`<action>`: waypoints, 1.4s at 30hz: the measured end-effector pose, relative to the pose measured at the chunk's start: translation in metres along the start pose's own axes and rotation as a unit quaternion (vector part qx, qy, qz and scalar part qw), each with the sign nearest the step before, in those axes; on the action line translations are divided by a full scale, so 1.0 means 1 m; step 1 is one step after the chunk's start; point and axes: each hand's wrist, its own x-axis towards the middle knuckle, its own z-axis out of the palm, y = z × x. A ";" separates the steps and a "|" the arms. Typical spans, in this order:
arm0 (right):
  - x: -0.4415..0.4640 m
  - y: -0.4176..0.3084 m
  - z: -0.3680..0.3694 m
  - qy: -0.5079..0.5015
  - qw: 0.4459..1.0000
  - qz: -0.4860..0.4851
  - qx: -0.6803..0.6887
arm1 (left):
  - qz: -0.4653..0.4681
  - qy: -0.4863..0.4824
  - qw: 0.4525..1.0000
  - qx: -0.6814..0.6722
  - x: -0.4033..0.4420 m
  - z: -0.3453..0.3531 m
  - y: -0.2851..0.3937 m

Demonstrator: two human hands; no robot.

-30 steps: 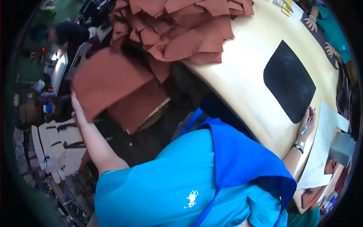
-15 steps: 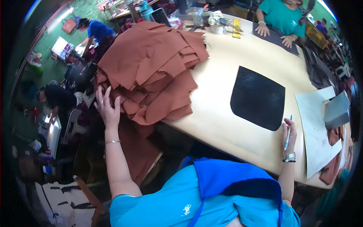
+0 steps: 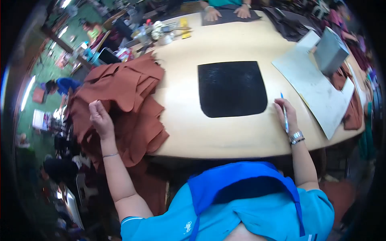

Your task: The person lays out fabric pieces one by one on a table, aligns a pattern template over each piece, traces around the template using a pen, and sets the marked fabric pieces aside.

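At the left, a tall heap of reddish-brown leather pieces (image 3: 120, 86) lies over the table edge. My left hand (image 3: 102, 122) is at its near side, fingers closed on the edge of an upper leather piece, which is lifted with a dark gap beneath it. My right hand (image 3: 287, 114) holds a blue-and-white pen (image 3: 286, 120) with its tip pointing away from me, just off the table. Between my hands, nearer the right one, a black panel (image 3: 233, 89) with rounded near corners lies flat on the table.
The pale table (image 3: 225, 138) spreads before me. At right stand a grey block (image 3: 330, 51) and a white cut-out sheet (image 3: 317, 90). Across the table, another person's hands (image 3: 227, 13) press on dark material. A cup (image 3: 165, 39) and a yellow item (image 3: 185, 28) sit at the far left.
My view has swung to the right. My left hand has gone from spread fingers beside the heap to closed on a leather piece, raising it. The pen stays in my right hand.
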 end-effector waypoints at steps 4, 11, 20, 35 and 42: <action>-0.001 -0.007 -0.001 -0.007 0.951 0.157 0.265 | 0.067 -0.053 0.979 -0.186 -0.002 0.084 0.129; -0.006 -0.097 0.033 -0.094 0.975 -0.196 0.037 | 0.042 -0.409 0.786 -0.462 -0.137 0.128 0.295; -0.001 -0.095 0.017 -0.211 0.951 -0.217 0.057 | 0.032 -0.347 0.873 -0.341 -0.174 0.071 0.241; 0.042 -0.187 -0.073 -0.240 0.933 -0.259 0.077 | -0.178 -0.681 0.625 -0.338 -0.073 -0.014 0.256; 0.041 -0.240 -0.148 -0.109 0.929 -0.342 -0.094 | -0.236 -0.517 0.719 -0.401 -0.009 -0.065 0.246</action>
